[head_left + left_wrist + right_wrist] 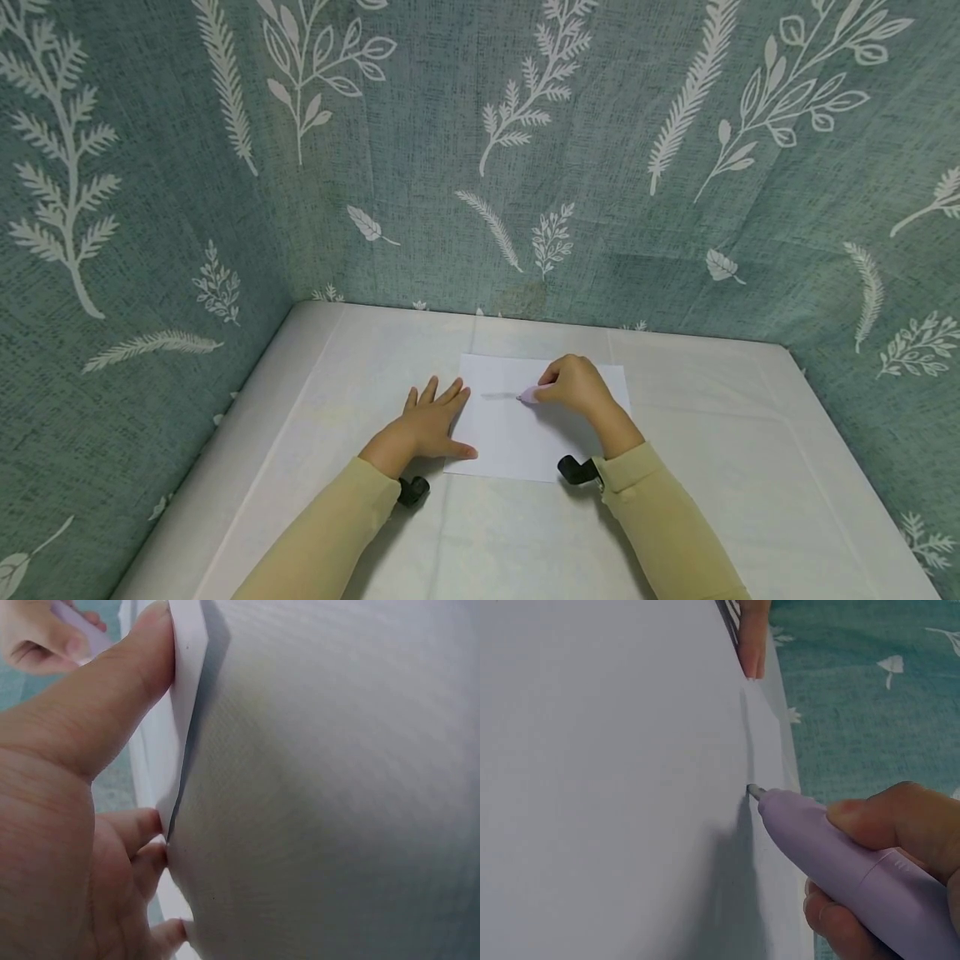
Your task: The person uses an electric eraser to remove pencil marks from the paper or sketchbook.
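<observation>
A white sheet of paper (510, 454) lies on the table, with a faint grey streak (497, 396) across its upper part. My right hand (581, 387) grips a thick lilac pen (821, 836) between thumb and fingers. Its narrow grey tip (755, 791) meets the paper at the streak's right end. At the sheet's left edge my left hand (423, 427) rests with fingers spread, thumb and fingertips on the paper's border. In the left wrist view the paper's edge (184, 712) lifts slightly off the cloth beside the thumb.
A white cloth covers the table (750, 483). Green-blue fabric (450, 108) with white leaf prints hangs behind it and along both sides. Black wrist-camera mounts (576, 471) jut out at both sleeve cuffs, close over the table.
</observation>
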### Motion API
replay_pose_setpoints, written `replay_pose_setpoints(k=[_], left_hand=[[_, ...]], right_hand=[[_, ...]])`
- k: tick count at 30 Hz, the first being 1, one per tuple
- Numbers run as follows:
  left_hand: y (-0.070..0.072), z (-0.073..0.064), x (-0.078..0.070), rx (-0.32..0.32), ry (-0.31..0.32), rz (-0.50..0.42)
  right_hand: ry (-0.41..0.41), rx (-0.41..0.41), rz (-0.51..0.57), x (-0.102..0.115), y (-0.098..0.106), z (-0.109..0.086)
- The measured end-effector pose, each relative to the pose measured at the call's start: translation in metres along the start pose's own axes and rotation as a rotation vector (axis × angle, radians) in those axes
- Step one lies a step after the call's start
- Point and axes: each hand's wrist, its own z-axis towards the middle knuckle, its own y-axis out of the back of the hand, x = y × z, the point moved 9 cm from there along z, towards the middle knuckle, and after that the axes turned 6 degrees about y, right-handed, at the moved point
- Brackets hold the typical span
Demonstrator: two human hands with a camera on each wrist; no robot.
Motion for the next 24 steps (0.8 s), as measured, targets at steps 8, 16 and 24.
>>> replay_pose_setpoints(k=[8,16,24], left_hand=[[0.0009,-0.0006,-0.0005,0.001,0.0,0.003],[0.0017,-0.0013,-0.0014,0.001,0.002,0.0],[0.0015,-0.0019,-0.0009,0.0,0.007,0.0]], right_hand=[[-0.007,-0.032,-0.012,0.0015,0.0026,0.0011],[-0.002,-0.009,-0.006,0.0051,-0.0001,0.001],[-0.017,-0.024,-0.004,0.0035,0.0005,0.0018]])
